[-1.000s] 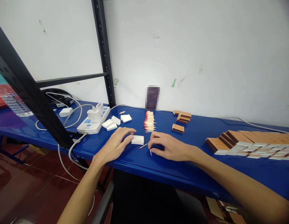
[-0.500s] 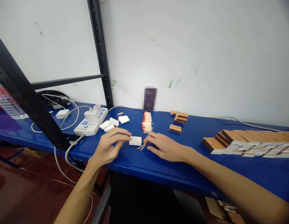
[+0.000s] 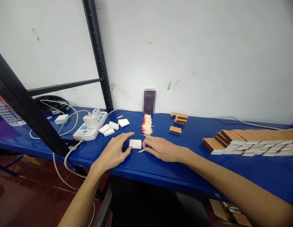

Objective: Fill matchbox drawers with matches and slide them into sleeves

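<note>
A small white matchbox tray lies on the blue table in front of me. My left hand is at its left side, with thumb and fingers apart and nothing held. At the tray's right, my right hand has its fingers closed on a matchstick, whose red head points left toward the tray's front edge. Whether more matches are under those fingers is hidden. Just behind the hands, a pile of red-tipped matches forms a column running back toward the wall.
Several white trays and a few loose matches lie at left, beside a power strip with plugs and cables. Brown matchboxes sit at back right. A large matchbox stack is far right. A black shelf post rises at left.
My left hand's thumb and fingers have spread apart, off the tray's edge. My right hand has closed in by the tray; one match shows there now instead of two. The view has shifted slightly.
</note>
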The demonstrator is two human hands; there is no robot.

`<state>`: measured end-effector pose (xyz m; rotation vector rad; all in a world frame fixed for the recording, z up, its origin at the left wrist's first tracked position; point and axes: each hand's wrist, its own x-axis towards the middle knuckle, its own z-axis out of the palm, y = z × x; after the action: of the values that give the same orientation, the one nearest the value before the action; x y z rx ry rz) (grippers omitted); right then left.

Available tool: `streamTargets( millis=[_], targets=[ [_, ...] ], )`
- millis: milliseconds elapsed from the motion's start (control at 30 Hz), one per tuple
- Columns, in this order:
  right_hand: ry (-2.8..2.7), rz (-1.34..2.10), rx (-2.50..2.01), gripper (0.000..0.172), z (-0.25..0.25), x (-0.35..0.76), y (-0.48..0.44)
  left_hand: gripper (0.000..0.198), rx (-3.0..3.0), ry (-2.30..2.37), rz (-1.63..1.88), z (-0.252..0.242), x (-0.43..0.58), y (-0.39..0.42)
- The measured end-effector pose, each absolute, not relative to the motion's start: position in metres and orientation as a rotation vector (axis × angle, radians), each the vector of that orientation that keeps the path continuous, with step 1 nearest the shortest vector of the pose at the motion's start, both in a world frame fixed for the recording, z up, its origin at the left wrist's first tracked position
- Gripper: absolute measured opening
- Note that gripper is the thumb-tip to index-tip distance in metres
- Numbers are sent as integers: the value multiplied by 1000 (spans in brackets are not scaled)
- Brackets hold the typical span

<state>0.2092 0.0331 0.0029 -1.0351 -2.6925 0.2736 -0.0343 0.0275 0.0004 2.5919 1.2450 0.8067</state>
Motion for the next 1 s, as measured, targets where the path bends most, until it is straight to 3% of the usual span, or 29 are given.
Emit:
streamTargets(
  millis=[267, 533, 767, 1000],
  targets=[
    [-2655, 241, -1099, 19, 15, 220, 22, 38, 2574, 1391, 806, 2, -26, 26],
    [-2692, 1, -1109, 23, 10, 209, 24, 36, 2460, 1179, 828, 0, -6, 20],
    [-2499, 350, -979, 27, 5, 215, 32, 24, 2493, 1097, 771, 0, -9, 21],
    [-2394, 99, -1230, 20, -5, 233, 55, 24, 2563, 1071, 709, -2, -9, 21]
  ],
)
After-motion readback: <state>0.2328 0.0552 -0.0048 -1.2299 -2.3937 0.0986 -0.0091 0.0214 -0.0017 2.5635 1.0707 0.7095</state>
